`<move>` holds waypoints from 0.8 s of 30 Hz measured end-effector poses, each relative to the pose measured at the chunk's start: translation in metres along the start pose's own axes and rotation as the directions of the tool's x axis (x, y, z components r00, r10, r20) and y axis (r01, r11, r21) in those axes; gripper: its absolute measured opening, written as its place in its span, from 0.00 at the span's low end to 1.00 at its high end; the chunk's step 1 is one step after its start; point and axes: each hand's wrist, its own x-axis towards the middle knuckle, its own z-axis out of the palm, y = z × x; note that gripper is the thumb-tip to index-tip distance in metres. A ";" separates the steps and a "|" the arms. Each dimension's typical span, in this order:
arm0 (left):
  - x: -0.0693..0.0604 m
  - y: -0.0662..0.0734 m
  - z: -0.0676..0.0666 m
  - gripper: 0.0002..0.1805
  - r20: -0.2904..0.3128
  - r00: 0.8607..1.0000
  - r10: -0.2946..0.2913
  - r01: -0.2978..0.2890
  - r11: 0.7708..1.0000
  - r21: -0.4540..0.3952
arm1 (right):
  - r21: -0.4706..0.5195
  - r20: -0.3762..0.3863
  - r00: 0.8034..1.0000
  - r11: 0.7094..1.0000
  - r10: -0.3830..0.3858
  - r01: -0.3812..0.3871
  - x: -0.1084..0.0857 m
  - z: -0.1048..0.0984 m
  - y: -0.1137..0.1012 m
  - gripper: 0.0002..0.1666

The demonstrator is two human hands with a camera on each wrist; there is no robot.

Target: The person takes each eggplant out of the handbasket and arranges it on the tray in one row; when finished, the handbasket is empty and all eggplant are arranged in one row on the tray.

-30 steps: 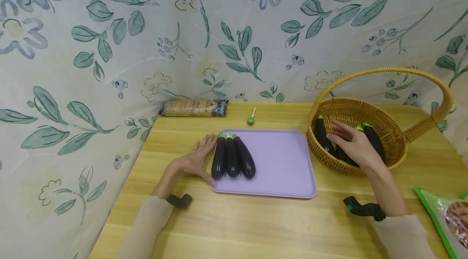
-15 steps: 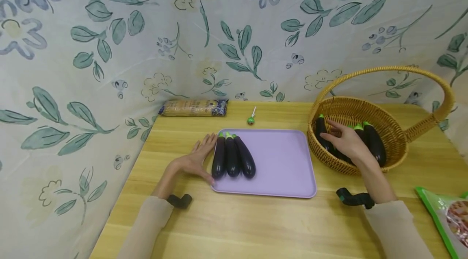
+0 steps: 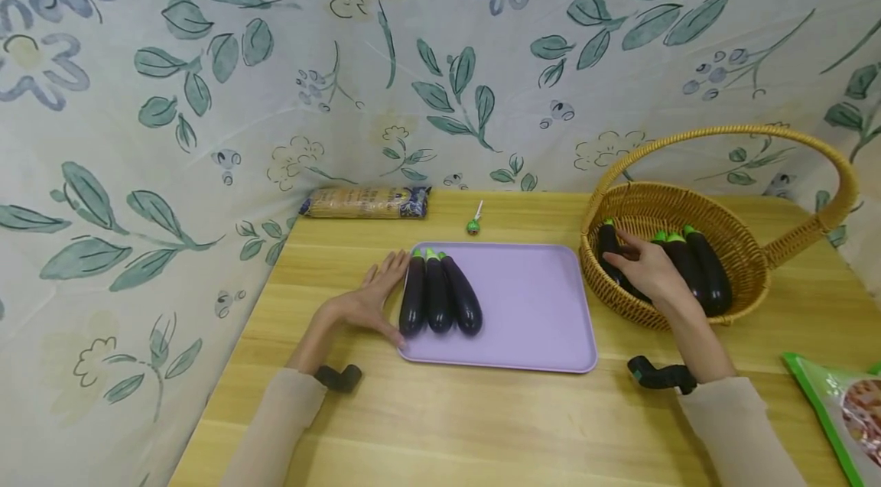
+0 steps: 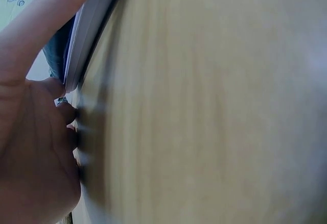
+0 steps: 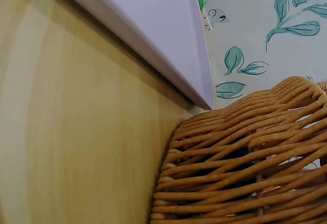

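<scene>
Three dark eggplants lie side by side at the left of a lilac tray. My left hand rests at the tray's left edge, fingers and thumb spread. In the left wrist view, the thumb and fingers touch the tray's side. Inside a wicker basket on the right, my right hand grips the leftmost eggplant, thumb laid across it. Beside that hand, several more eggplants lie in the basket. The right wrist view shows mostly the basket's woven wall, which hides the fingers.
A long packet with blue ends lies at the back left of the wooden table. A green lollipop lies behind the tray. A green-edged bag is at the right. The basket's tall handle arches above its opening.
My right hand has moved left inside the basket onto the leftmost eggplant, and its fingers have closed around it. More of the eggplants on the right now show. My left hand has stayed put.
</scene>
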 end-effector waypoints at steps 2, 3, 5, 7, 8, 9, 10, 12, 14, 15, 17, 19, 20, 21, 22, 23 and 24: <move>0.000 0.000 0.000 0.86 0.000 1.000 0.001 -0.001 1.000 -0.001 | 0.007 -0.001 1.000 1.000 0.006 -0.006 0.000 0.000 0.001 0.45; 0.001 0.000 0.000 0.86 -0.001 1.000 0.002 -0.002 1.000 0.001 | 0.011 -0.001 1.000 1.000 0.008 -0.008 0.000 0.000 0.001 0.45; 0.001 0.000 0.000 0.86 0.004 1.000 -0.004 0.004 1.000 0.008 | 0.014 -0.004 1.000 1.000 0.008 -0.008 0.001 -0.001 0.001 0.44; 0.000 0.001 0.000 0.86 0.002 1.000 -0.003 0.003 1.000 0.006 | 0.016 -0.009 1.000 1.000 0.007 -0.007 0.001 -0.001 0.001 0.44; 0.000 0.001 0.000 0.86 0.002 1.000 -0.004 0.004 1.000 0.007 | 0.015 -0.013 1.000 1.000 0.004 -0.004 0.001 0.000 0.001 0.43; 0.000 0.001 0.000 0.86 0.003 1.000 -0.006 0.006 1.000 0.009 | 0.015 -0.015 1.000 1.000 0.002 -0.002 0.002 0.000 0.001 0.43; 0.000 0.001 0.000 0.85 0.003 1.000 -0.006 0.006 1.000 0.008 | 0.011 -0.019 1.000 1.000 0.000 0.000 0.002 0.000 0.001 0.43; 0.000 0.000 0.001 0.85 0.002 1.000 -0.004 0.004 1.000 0.006 | 0.003 -0.022 1.000 1.000 -0.004 0.005 0.002 0.001 0.000 0.42; 0.000 -0.001 0.001 0.85 0.004 1.000 -0.007 0.007 1.000 0.008 | -0.005 -0.019 1.000 1.000 -0.008 0.008 0.002 0.001 0.001 0.42; 0.001 -0.001 0.001 0.85 0.004 1.000 -0.006 0.006 1.000 0.007 | -0.011 -0.018 1.000 1.000 -0.009 0.009 0.002 0.001 0.001 0.42; 0.001 -0.002 0.002 0.85 0.002 1.000 -0.006 0.006 1.000 0.005 | -0.025 -0.013 1.000 1.000 -0.011 0.011 0.001 0.000 0.001 0.41; 0.001 -0.002 0.002 0.85 0.000 1.000 -0.006 0.006 1.000 0.006 | -0.039 -0.005 1.000 0.999 -0.009 0.009 0.001 -0.001 0.001 0.41; 0.001 -0.002 0.002 0.85 -0.002 1.000 -0.007 0.007 1.000 0.006 | -0.047 -0.002 1.000 0.999 -0.007 0.007 0.001 -0.001 0.001 0.41; 0.002 -0.002 0.002 0.85 -0.003 1.000 -0.007 0.007 1.000 0.007 | -0.052 0.001 1.000 0.999 -0.003 0.003 0.001 -0.002 0.001 0.41; 0.002 -0.002 0.002 0.85 -0.003 1.000 -0.007 0.007 1.000 0.007 | -0.054 0.005 1.000 0.999 -0.001 0.001 0.001 -0.002 0.001 0.41; 0.002 -0.002 0.002 0.85 -0.002 1.000 -0.008 0.008 1.000 0.007 | -0.058 0.007 1.000 0.998 0.000 0.000 0.001 -0.002 0.001 0.41; 0.002 -0.002 0.002 0.85 -0.002 1.000 -0.008 0.008 1.000 0.006 | -0.061 0.009 1.000 0.998 0.002 -0.001 0.001 -0.002 0.001 0.41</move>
